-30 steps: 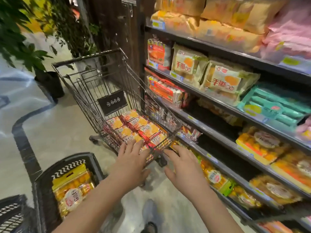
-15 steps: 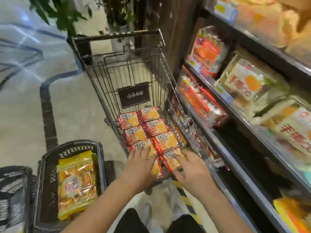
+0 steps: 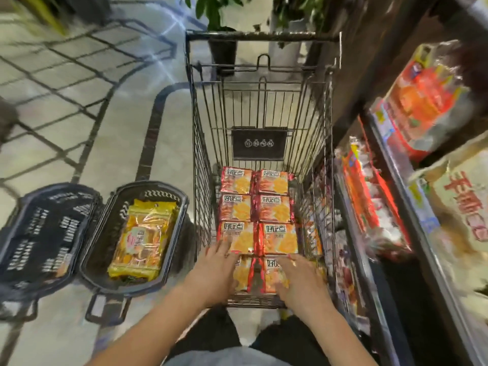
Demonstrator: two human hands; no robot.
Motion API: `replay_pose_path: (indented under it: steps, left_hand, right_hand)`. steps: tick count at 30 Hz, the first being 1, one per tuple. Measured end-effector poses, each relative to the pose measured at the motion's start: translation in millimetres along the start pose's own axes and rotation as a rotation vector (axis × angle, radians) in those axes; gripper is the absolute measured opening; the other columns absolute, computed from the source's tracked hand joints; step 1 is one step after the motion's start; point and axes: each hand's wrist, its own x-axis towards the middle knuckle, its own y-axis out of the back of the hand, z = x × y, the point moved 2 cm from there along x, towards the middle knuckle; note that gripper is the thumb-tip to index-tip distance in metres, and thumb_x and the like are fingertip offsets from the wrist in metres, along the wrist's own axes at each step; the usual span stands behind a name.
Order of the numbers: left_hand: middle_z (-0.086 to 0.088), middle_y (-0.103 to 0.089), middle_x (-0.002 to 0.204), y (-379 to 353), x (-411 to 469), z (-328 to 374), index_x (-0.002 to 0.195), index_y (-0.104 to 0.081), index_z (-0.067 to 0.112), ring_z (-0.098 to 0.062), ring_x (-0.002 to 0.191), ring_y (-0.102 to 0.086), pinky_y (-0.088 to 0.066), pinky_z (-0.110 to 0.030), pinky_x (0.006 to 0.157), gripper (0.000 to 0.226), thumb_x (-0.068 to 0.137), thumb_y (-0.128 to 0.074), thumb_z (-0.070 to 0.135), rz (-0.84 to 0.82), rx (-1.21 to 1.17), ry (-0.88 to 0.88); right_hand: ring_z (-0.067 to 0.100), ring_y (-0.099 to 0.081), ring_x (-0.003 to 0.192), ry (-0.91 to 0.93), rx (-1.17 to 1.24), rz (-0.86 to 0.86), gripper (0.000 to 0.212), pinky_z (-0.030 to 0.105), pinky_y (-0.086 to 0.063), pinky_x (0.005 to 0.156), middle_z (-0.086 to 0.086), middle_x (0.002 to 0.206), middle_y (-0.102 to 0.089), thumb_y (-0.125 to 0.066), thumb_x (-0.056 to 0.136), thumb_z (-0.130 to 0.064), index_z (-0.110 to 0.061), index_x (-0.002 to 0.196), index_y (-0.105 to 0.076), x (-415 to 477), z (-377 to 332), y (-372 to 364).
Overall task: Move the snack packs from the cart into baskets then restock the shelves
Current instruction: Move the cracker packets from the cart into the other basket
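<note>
A wire shopping cart [image 3: 200,143] stands in front of me with several red-and-orange snack packs [image 3: 257,207] laid flat in two columns on its floor. My left hand [image 3: 214,273] lies with straight fingers on the nearest left pack. My right hand [image 3: 301,278] lies flat on the nearest right pack [image 3: 273,273]. To the left on the floor sits a dark plastic basket [image 3: 174,249] holding a yellow snack pack [image 3: 141,239]. A second dark basket [image 3: 39,233] stands further left.
Store shelves [image 3: 390,196] run along the right, close to the cart, stocked with red, orange and cream snack bags. Potted plants [image 3: 224,43] stand beyond the cart's far end. Tiled floor lies open to the left and behind the baskets.
The view has tilted down and closer over the cart. Both hands have slid further in onto the nearest packs.
</note>
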Motion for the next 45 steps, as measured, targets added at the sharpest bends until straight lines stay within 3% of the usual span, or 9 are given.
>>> replay_pose_path:
  steps: [13,19,23,27,32,36,39,43,45]
  left_hand:
    - [-0.013,-0.015,0.168,-47.4,49.6,12.5,0.157,-0.032,0.023,-0.037,0.153,-0.018,-0.027,-0.05,0.122,0.066,0.099,-0.056,0.046,-0.124,-0.166,0.177]
    - [-0.013,0.001,0.172,-87.2,81.1,2.0,0.163,-0.015,0.024,-0.041,0.157,-0.003,-0.019,-0.055,0.124,0.084,0.097,-0.059,0.052,-0.295,-0.215,0.235]
    - [-0.017,-0.02,0.165,-122.1,111.1,-11.0,0.16,-0.02,0.022,-0.04,0.152,-0.022,-0.028,-0.054,0.123,0.082,0.095,-0.064,0.044,-0.342,-0.364,0.354]
    - [-0.016,-0.022,0.165,-144.3,132.9,-15.1,0.16,-0.023,0.018,-0.039,0.153,-0.017,-0.023,-0.051,0.125,0.082,0.094,-0.063,0.045,-0.368,-0.453,0.45]
    - [-0.006,-0.056,0.134,-170.4,159.3,-26.4,0.126,-0.065,0.012,-0.026,0.125,-0.051,-0.042,-0.035,0.107,0.059,0.083,-0.073,0.051,-0.353,-0.587,0.523]
    - [-0.008,-0.054,0.12,-168.1,167.6,-28.6,0.116,-0.068,0.011,-0.025,0.117,-0.051,-0.04,-0.031,0.103,0.031,0.095,-0.068,0.035,-0.369,-0.647,0.524]
    - [-0.006,-0.062,0.11,-170.2,167.9,-33.9,0.104,-0.07,0.015,-0.022,0.107,-0.06,-0.049,-0.027,0.086,0.027,0.089,-0.07,0.037,-0.354,-0.76,0.549]
    - [-0.005,-0.072,0.094,-170.9,163.7,-39.1,0.095,-0.07,0.014,-0.016,0.08,-0.067,-0.051,-0.026,0.064,0.021,0.096,-0.067,0.035,-0.422,-0.908,0.551]
    - [-0.007,-0.072,0.094,-174.6,160.4,-40.9,0.095,-0.07,0.012,-0.018,0.081,-0.065,-0.048,-0.028,0.067,0.016,0.098,-0.067,0.027,-0.422,-0.945,0.621]
  right_hand:
    - [0.029,-0.031,0.145,0.027,-0.113,-0.205,0.055,0.044,-0.029,0.118,0.008,0.159,-0.029,-0.054,0.099,-0.039,-0.026,0.15,-0.04,58.6,47.3,-29.6]
    - [0.032,-0.032,0.145,-0.064,-0.082,-0.337,0.062,0.048,-0.033,0.116,0.01,0.161,-0.027,-0.053,0.099,-0.04,-0.024,0.155,-0.034,86.3,64.0,-62.3]
    - [0.038,-0.036,0.143,-0.182,0.004,-0.446,0.068,0.049,-0.037,0.115,0.012,0.16,-0.026,-0.053,0.097,-0.046,-0.022,0.157,-0.03,104.0,79.0,-86.9]
    - [0.037,-0.038,0.141,-0.262,0.049,-0.484,0.071,0.046,-0.04,0.113,0.013,0.158,-0.025,-0.054,0.096,-0.045,-0.02,0.157,-0.028,115.6,90.9,-106.0]
    - [0.035,-0.046,0.132,-0.346,0.144,-0.507,0.069,0.042,-0.046,0.106,0.015,0.15,-0.034,-0.056,0.095,-0.041,-0.017,0.155,-0.03,125.4,105.0,-125.0]
    - [0.034,-0.054,0.123,-0.457,0.278,-0.479,0.063,0.037,-0.048,0.097,0.014,0.14,-0.048,-0.06,0.09,-0.038,-0.013,0.144,-0.042,132.7,115.5,-133.5]
    - [0.033,-0.058,0.113,-0.517,0.348,-0.454,0.058,0.033,-0.051,0.079,0.013,0.13,-0.056,-0.064,0.081,-0.039,-0.007,0.128,-0.051,142.4,123.5,-141.6]
    - [0.036,-0.047,0.133,-0.585,0.37,-0.442,0.081,0.036,-0.045,0.099,0.017,0.149,-0.041,-0.068,0.085,-0.038,-0.003,0.15,-0.033,152.1,125.9,-141.9]
    - [0.037,-0.04,0.14,-0.637,0.404,-0.455,0.089,0.038,-0.041,0.104,0.017,0.156,-0.033,-0.067,0.091,-0.034,-0.003,0.157,-0.017,154.0,125.4,-142.7]
